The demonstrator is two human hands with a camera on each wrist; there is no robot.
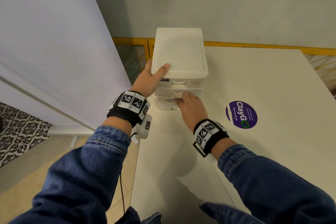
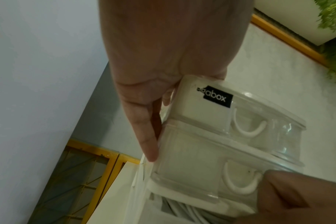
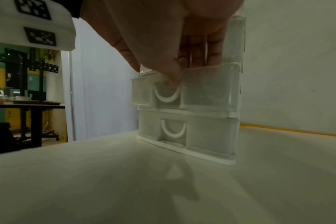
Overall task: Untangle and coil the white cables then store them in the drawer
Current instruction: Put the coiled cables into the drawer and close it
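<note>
cables (image 2: 182,212) seemingly in drawer (image 2: 184,195), left-wrist view only

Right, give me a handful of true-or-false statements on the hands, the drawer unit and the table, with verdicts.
1. The left hand grips the drawer unit at its top corner. True.
2. The right hand has its fingers on a drawer handle. True.
3. The purple sticker lies left of the unit. False: it lies to the right.
4. White cables sprawl loose on the table. False: they show only inside a drawer.
</note>
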